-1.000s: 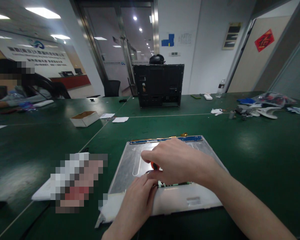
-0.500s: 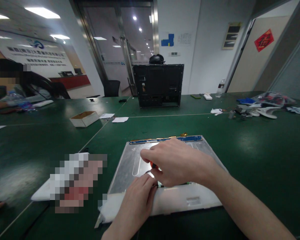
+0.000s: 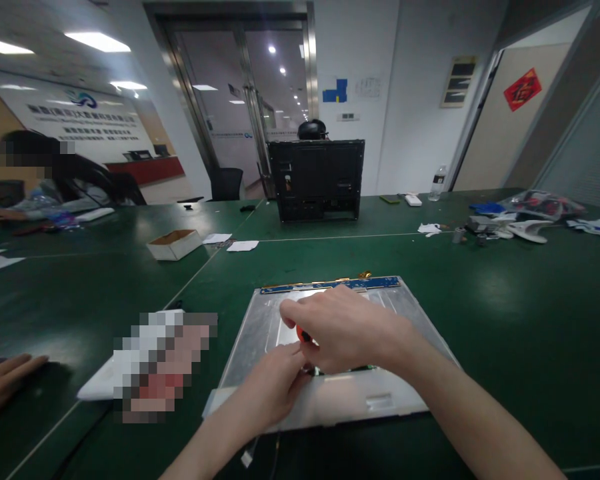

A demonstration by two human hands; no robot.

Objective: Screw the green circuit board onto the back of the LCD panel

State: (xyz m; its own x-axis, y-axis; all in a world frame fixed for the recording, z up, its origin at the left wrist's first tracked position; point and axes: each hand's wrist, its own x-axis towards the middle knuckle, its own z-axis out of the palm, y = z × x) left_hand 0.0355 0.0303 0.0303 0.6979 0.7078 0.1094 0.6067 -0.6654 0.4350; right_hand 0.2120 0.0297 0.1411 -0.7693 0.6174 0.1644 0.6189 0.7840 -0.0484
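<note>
The flat metal panel (image 3: 415, 333) lies on the green table (image 3: 505, 313), in the near middle of the scene. Its long axis goes left to right, and the edge with the blue circuit strip (image 3: 330, 285) points to the far side. The right hand (image 3: 345, 330) is closed around a tool with an orange handle (image 3: 300, 333) over the near part of the panel; the tool's tip is hidden, so I cannot tell where it points. The left hand (image 3: 273, 390) rests on the near edge of the panel, fingers bent and touching the right hand; whether it pinches something I cannot tell. Compared with one second ago, both hands keep almost the same place on the panel, and another person's hand (image 3: 3, 383) has come onto the table at the far left.
</note>
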